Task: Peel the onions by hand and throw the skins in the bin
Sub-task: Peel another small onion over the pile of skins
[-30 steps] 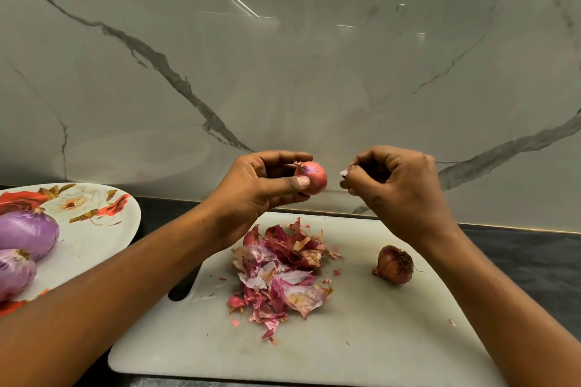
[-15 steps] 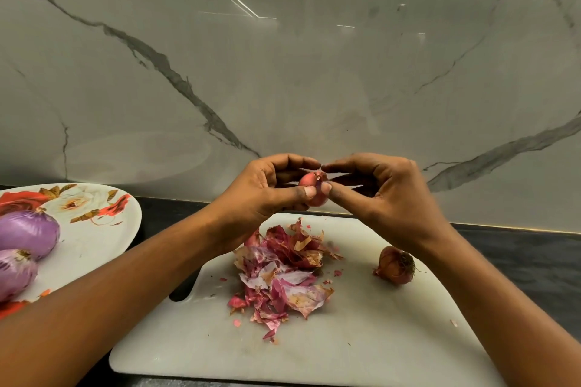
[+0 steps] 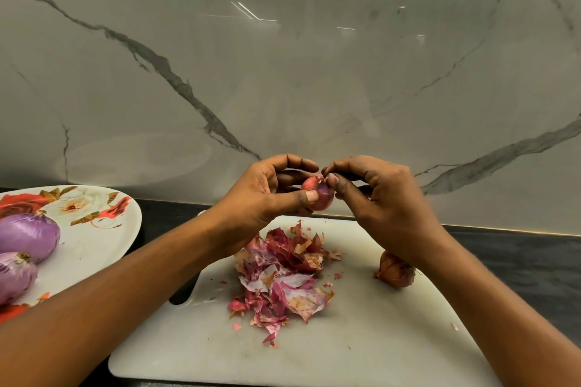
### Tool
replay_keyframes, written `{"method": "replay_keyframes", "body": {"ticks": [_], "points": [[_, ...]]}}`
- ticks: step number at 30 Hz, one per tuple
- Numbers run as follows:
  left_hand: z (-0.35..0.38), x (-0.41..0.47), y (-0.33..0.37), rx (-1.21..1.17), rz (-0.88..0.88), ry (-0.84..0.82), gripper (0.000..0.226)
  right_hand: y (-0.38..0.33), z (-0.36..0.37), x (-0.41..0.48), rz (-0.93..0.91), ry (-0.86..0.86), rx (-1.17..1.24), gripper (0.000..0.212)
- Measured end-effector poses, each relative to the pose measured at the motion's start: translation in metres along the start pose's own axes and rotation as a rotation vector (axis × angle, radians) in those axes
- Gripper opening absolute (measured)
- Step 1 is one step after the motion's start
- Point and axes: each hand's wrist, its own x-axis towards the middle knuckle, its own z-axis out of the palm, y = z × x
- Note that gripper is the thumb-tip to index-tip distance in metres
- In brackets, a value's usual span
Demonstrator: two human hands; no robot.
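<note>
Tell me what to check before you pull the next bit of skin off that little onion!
1. Left hand grips the small onion: ok.
2. Right hand pinches the loose skin at its top: ok.
3. Cutting board lies below to catch bits: ok.
4. Pile of skins thrown in the bin: not ok, it lies on the board.
5. Bin close by: cannot tell, none in view.
6. Unpeeled onion waits on the board: ok.
</note>
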Motion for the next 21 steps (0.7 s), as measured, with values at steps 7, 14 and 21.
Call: {"method": "replay_keyframes", "body": {"ticks": [7,14,21], "points": [[-0.002,0.001,0.0,-0.039,0.001,0.017,0.053,0.005,-0.001,0.003,0.079,-0.034,0.006,0.009],[-0.002,0.002,0.0,-0.058,-0.009,0.038,0.044,0.003,-0.006,0.0,0.174,0.021,0.071,0.005],[-0.001,0.002,-0.002,-0.01,0.003,0.055,0.05,-0.006,-0.007,-0.001,0.178,-0.001,0.253,0.026]]}}
